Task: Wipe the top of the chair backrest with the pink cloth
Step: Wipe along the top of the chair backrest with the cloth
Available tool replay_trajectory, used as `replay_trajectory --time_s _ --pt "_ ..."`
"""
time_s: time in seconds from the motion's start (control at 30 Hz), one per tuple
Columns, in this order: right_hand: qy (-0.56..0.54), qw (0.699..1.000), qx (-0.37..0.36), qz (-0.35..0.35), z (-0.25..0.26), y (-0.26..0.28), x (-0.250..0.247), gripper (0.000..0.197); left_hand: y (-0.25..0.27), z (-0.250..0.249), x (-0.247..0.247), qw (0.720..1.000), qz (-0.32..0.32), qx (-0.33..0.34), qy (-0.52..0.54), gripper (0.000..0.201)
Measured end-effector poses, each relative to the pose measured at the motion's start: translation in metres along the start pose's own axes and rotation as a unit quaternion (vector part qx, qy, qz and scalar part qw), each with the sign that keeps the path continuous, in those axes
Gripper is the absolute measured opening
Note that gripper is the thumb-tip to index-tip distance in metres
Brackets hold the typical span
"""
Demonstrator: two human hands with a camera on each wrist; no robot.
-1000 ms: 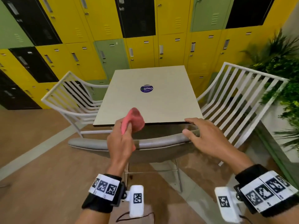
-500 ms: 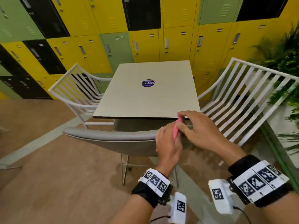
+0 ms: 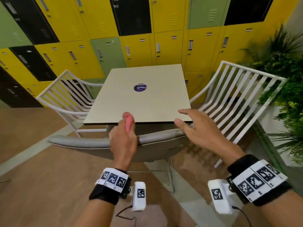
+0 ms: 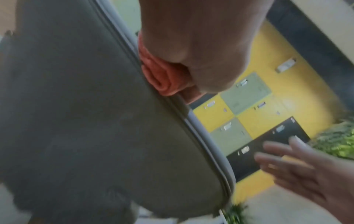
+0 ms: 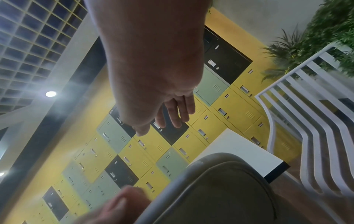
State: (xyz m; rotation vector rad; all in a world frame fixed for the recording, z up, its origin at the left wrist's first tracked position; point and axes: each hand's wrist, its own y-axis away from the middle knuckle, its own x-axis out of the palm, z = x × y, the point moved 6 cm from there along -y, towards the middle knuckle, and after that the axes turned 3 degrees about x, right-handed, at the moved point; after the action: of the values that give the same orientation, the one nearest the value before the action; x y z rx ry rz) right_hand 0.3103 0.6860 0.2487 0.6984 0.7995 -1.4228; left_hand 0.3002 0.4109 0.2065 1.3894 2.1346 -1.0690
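A grey chair backrest (image 3: 82, 142) curves across the lower middle of the head view. My left hand (image 3: 123, 138) grips the bunched pink cloth (image 3: 129, 120) at the rim's top, about mid-length; the cloth sticks up above my fist. In the left wrist view the pink cloth (image 4: 162, 75) lies pressed against the grey rim (image 4: 201, 128) under my curled fingers. My right hand (image 3: 193, 128) hovers with fingers spread just above the backrest's right end, holding nothing. The right wrist view shows its fingers (image 5: 176, 112) straight in the air over the backrest (image 5: 220, 189).
A beige square table (image 3: 141, 95) with a round blue sticker stands just beyond the backrest. White slatted chairs flank it at left (image 3: 65, 94) and right (image 3: 232, 99). Yellow, green and black lockers (image 3: 139, 38) fill the back wall. Plants (image 3: 285, 79) stand at the right.
My left hand with the cloth went right along the rim to my right hand, then came back toward the middle. My right hand lifted off the backrest's right end and opened.
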Motion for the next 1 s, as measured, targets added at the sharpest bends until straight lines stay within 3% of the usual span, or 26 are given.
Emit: replay_trajectory --time_s 0.1,0.27,0.37,0.47,0.57,0.6,0.67,0.73,0.77,0.87,1.0 --pt "0.012 1.0 -0.003 0.004 0.006 -0.007 0.0 0.058 0.03 -0.034 0.034 0.992 0.047 0.076 -0.09 0.021" --pt "0.017 1.0 0.001 -0.002 0.009 -0.02 -0.007 0.052 0.049 -0.089 0.079 0.995 0.015 0.095 0.003 0.02" --pt "0.027 0.999 0.017 -0.001 0.009 -0.023 -0.001 0.05 0.06 -0.106 0.112 0.993 0.059 0.104 0.006 0.022" --pt "0.036 0.999 0.026 0.008 0.011 -0.025 0.003 0.05 0.072 -0.129 0.128 0.981 0.08 0.178 0.016 0.023" --pt "0.035 0.999 0.027 0.009 0.013 -0.03 0.0 0.049 0.074 -0.139 0.14 0.978 0.106 0.156 0.092 0.015" --pt "0.032 0.999 0.026 0.005 0.014 -0.031 -0.002 0.049 0.076 -0.143 0.143 0.974 0.138 0.145 0.11 0.011" --pt "0.023 0.999 0.026 -0.003 0.016 -0.031 -0.006 0.049 0.085 -0.147 0.157 0.947 0.267 0.124 0.125 0.008" --pt "0.019 0.999 0.027 -0.008 0.015 -0.031 -0.01 0.049 0.097 -0.152 0.167 0.892 0.424 0.093 0.127 0.021" --pt "0.02 0.999 0.026 -0.01 0.015 -0.031 -0.011 0.049 0.101 -0.155 0.163 0.872 0.463 0.1 0.125 0.028" --pt "0.024 0.999 0.02 -0.023 0.008 -0.033 -0.019 0.049 0.086 -0.16 0.133 0.89 0.41 0.185 0.074 0.012" --pt "-0.001 0.999 0.019 -0.039 -0.005 -0.032 -0.028 0.051 0.041 -0.134 0.06 0.947 0.218 0.22 0.086 0.044"
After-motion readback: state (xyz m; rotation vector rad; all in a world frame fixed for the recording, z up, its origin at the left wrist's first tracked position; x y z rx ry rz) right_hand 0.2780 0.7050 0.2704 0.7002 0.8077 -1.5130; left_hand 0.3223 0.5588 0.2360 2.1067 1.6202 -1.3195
